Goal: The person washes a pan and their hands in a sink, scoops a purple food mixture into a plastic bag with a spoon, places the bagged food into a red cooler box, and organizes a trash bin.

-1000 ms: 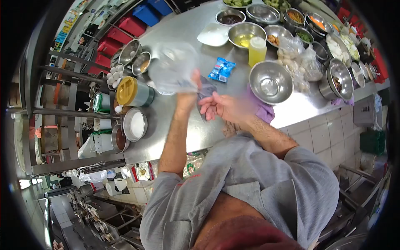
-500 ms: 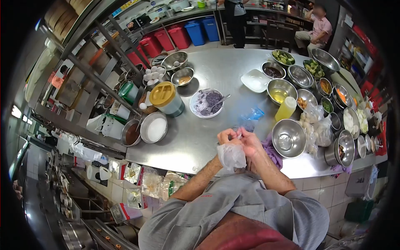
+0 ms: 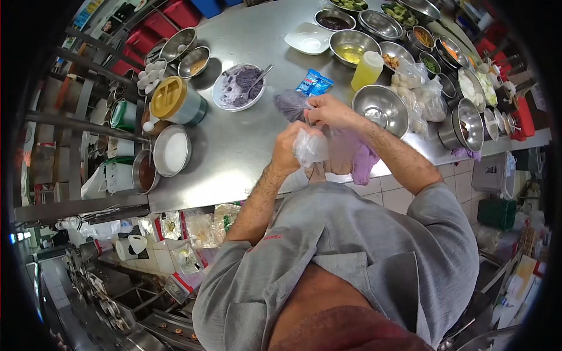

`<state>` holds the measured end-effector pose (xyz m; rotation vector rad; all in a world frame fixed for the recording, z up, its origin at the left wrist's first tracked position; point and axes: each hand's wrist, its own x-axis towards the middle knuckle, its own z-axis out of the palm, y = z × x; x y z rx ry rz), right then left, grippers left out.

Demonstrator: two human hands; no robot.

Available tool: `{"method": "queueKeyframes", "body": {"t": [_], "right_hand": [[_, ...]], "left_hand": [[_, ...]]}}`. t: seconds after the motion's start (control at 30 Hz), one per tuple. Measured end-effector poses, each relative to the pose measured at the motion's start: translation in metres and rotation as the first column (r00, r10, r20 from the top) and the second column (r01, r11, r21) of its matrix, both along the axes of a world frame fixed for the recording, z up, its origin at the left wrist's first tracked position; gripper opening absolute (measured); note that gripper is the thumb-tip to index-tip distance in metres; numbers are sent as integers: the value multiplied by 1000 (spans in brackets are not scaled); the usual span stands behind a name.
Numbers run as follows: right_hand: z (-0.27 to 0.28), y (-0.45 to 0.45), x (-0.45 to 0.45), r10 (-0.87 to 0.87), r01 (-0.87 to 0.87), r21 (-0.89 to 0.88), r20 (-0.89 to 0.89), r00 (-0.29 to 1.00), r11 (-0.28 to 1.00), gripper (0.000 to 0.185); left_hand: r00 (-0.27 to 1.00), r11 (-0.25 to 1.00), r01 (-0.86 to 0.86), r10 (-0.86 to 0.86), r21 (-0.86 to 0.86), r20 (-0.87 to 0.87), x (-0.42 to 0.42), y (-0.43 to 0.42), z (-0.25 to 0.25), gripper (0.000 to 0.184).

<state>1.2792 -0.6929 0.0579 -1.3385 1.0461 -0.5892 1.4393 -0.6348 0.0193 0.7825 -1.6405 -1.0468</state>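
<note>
A clear plastic bag with a lump of purple filling [image 3: 291, 103] hangs over the metal table, gathered at its neck between my hands. My left hand [image 3: 293, 146] is closed round the loose, bunched end of the bag. Just to its right, my right hand [image 3: 332, 111] pinches the neck beside the filling. A white bowl [image 3: 225, 90] with purple paste and a spoon stands to the left. Right behind the bag lies a blue packet [image 3: 315, 83].
An empty steel bowl [image 3: 380, 108], a yellow squeeze bottle [image 3: 367, 71] and a purple cloth [image 3: 364, 165] are at the right. A yellow-lidded container [image 3: 170, 99] and a bowl of white powder [image 3: 174, 151] stand left. Several ingredient bowls fill the back right.
The bag, spread out at first, is now gathered round the purple filling. Both hands have come together at its neck. The camera view has shifted.
</note>
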Motion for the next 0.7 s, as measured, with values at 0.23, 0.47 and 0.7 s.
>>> {"method": "queueKeyframes", "body": {"t": [0.23,0.47,0.7], "right_hand": [[35,10,-6,33,-253,-713,-307,951,654,7],[-7,14,-3,67,-149,-879,-133,989,453,11],[-71,14,24,-173,-18,-956,-71,982,292,13]], "left_hand": [[897,700,158,192,-696,397,11,-23,61,20],[962,821,153,3,-550,273,21,-35,42,14],[910,918,-46,200,393,-362,27,-40,-59,16]]}}
